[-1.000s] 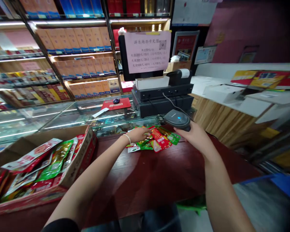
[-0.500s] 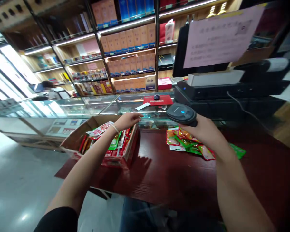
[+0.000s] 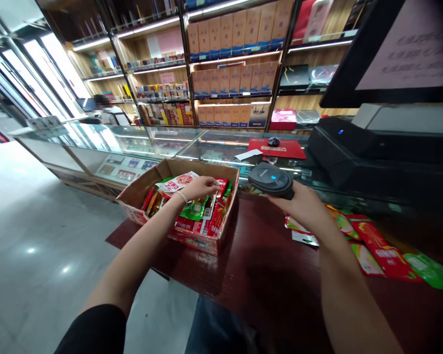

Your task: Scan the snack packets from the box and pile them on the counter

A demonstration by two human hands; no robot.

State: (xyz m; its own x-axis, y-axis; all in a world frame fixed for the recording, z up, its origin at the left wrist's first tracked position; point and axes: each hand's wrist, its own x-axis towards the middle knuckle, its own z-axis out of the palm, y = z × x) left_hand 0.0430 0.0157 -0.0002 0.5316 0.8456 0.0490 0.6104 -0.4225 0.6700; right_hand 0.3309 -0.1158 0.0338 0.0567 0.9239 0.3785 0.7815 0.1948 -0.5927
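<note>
My left hand (image 3: 200, 187) reaches into an open cardboard box (image 3: 144, 182) on the dark red table and its fingers curl down onto the snack packets (image 3: 197, 209) inside; whether it grips one I cannot make out. My right hand (image 3: 302, 206) is closed round a black handheld barcode scanner (image 3: 270, 179) with a small blue light, held above the table just right of the box. Under and to the right of that hand, several red and green snack packets (image 3: 376, 246) lie loose on the table.
A dark red wooden table (image 3: 258, 275) carries the box. Behind it runs a glass display counter (image 3: 162, 142) with a red mouse pad (image 3: 278, 147). A black till and monitor (image 3: 376, 142) stand at the right. Shelves of boxed goods line the back wall; a person sits far left.
My left hand left the loose packets and moved left into the cardboard box. The view swung left. My right hand kept hold of the scanner.
</note>
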